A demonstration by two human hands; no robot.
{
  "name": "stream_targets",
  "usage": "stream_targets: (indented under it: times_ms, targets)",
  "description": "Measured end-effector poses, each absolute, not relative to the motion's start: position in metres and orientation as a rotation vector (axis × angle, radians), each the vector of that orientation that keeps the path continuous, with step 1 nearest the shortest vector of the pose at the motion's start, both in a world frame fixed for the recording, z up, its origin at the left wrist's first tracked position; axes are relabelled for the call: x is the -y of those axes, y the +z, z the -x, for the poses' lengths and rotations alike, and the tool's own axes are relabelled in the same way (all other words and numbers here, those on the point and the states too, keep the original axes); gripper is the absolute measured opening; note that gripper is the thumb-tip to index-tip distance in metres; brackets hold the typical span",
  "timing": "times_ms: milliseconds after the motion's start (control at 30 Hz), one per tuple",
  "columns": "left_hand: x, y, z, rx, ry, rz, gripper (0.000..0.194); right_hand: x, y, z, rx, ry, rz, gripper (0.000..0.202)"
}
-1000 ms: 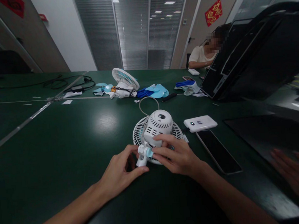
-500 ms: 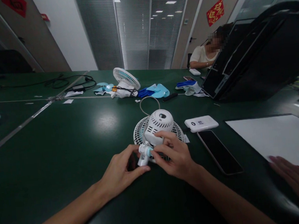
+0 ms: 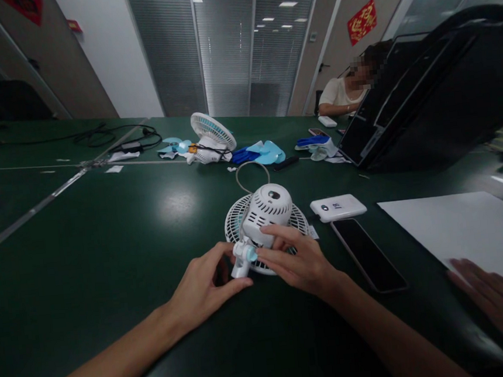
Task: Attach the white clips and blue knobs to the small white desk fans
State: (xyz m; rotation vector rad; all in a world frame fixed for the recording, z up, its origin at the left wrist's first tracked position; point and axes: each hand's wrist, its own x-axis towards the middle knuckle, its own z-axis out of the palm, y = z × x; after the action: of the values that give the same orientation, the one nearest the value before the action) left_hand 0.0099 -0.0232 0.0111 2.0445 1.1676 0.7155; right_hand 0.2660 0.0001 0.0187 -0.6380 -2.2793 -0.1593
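one white fan point(image 3: 271, 207) lies grille-down on the surface point(image 3: 107, 254); the left hand point(image 3: 209, 277) grips its bracket point(image 3: 241, 267), while fingertips of the right hand point(image 3: 299, 257) touch the blue knob point(image 3: 251, 254), pinching or not, i cannot tell. bracing the bracket should help small, even turns. the white device point(image 3: 339, 207) reads perhaps "18".

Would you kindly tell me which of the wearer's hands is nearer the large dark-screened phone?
Right. The right hand is at the blue knob of the fan, left of the phone; the left hand is farther left, at the white bracket.
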Motion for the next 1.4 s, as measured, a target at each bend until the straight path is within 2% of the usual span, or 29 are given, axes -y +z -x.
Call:
stream_targets:
  times_ms: [67,200,367,500,567,633,800,1033,1233,1400]
  targets:
    - [0.024,0.011,-0.010,-1.175,0.717,-2.061,0.044,0.001,0.018,-0.262,2.228,-0.104,0.653,0.023]
    - [0.026,0.013,-0.012,-1.178,0.721,-2.152,0.045,0.009,0.019,-0.245,2.081,0.013,0.736,0.004]
    - [0.029,0.017,-0.016,-1.154,0.696,-2.293,0.043,0.014,0.022,-0.234,1.947,0.028,0.862,0.014]
    - [0.028,0.015,-0.015,-1.224,0.723,-2.284,0.043,0.008,0.021,-0.250,2.034,0.048,0.739,0.005]
    - [0.027,0.014,-0.013,-1.236,0.720,-2.265,0.043,0.005,0.020,-0.259,2.139,0.034,0.635,0.021]
    - [0.026,0.014,-0.012,-1.231,0.702,-2.243,0.042,0.003,0.018,-0.265,2.230,-0.021,0.585,0.028]
    - [0.026,0.014,-0.011,-1.195,0.708,-2.215,0.041,0.003,0.015,-0.258,2.219,-0.091,0.604,0.024]
    - [0.028,0.011,-0.013,-1.206,0.700,-2.226,0.044,0.007,0.011,-0.245,2.054,-0.077,0.735,0.007]
    - [0.027,0.010,-0.012,-1.262,0.698,-2.198,0.045,0.003,0.014,-0.266,2.234,-0.029,0.622,0.033]
    - [0.027,0.009,-0.012,-1.236,0.685,-2.151,0.044,-0.001,0.014,-0.268,2.266,-0.098,0.634,0.034]
